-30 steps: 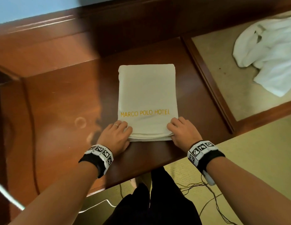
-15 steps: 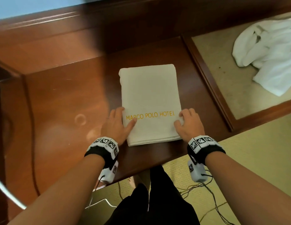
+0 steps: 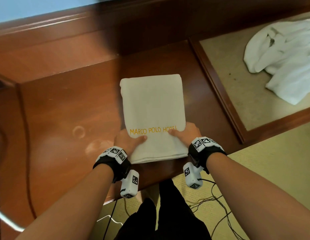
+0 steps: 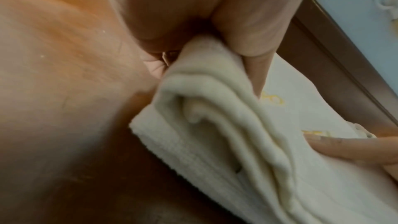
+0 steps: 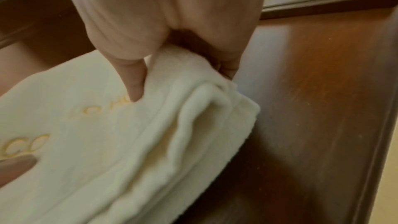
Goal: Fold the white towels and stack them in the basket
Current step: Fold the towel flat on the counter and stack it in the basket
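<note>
Folded towel [image 3: 153,116] lies on the dark wooden table [image 3: 64,110], a tidy white rectangle with its long side running away from you and its near end close to the table's near edge. Gold lettering reading MARCO POLO HOTEL crosses it toward the near end. Your left hand [image 3: 127,141] grips the towel's left edge beside the lettering: the thumb lies on top, and the left wrist view shows the stacked layers [image 4: 215,117] pinched between thumb and fingers curled underneath. Your right hand [image 3: 184,134] grips the right edge the same way, thumb on top covering the last letters, fingers tucked beneath the layers [image 5: 183,125]. The near end of the towel looks raised slightly off the wood in both wrist views, though how far you cannot tell. Both wrists wear black bands with white marker blocks.

Far to the right, a loose, crumpled white towel [image 3: 280,59] sits on a beige inset panel [image 3: 237,84] framed in wood, well apart from the folded one. Thin cables [image 3: 220,213] trail over the pale floor near your legs.
</note>
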{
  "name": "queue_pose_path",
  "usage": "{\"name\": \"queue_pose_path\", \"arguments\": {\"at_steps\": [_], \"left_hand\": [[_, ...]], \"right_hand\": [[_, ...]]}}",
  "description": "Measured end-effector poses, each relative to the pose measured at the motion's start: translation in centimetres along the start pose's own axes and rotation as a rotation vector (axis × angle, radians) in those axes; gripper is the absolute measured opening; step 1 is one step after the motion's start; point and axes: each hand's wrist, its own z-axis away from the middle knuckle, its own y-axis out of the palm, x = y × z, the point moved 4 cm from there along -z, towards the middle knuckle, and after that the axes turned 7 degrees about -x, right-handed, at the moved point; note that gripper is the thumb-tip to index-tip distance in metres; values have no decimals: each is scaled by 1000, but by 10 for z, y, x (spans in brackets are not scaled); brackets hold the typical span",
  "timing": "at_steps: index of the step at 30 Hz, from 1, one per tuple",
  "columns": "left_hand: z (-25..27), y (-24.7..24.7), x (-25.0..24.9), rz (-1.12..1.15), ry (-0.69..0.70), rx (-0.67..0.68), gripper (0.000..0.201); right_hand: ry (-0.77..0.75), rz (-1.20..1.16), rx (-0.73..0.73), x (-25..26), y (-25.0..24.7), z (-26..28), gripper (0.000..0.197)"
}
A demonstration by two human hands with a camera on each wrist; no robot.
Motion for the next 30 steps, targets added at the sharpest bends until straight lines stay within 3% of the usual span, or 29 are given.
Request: {"name": "queue_pose_path", "arguments": {"at_steps": [7,12,16,24,30], "left_hand": [[29,-13,-61,91,174,-32,48],[50,-14,-130,48,303,42,42],[83,5,-200,-13,472,117,48],[148,99,-341,-54,775,205,42],[201,224,-437,-129,921,223,32]], "right_hand": [[-69,-45,-146,34,-44,37,50],[-132,37,-311,33,-116,74,38],[-157,62,-413,18,-179,98,40],[-144,3,-652,-45,-329,109,42],[-86,1,-762,-137,-448,96,42]]}}
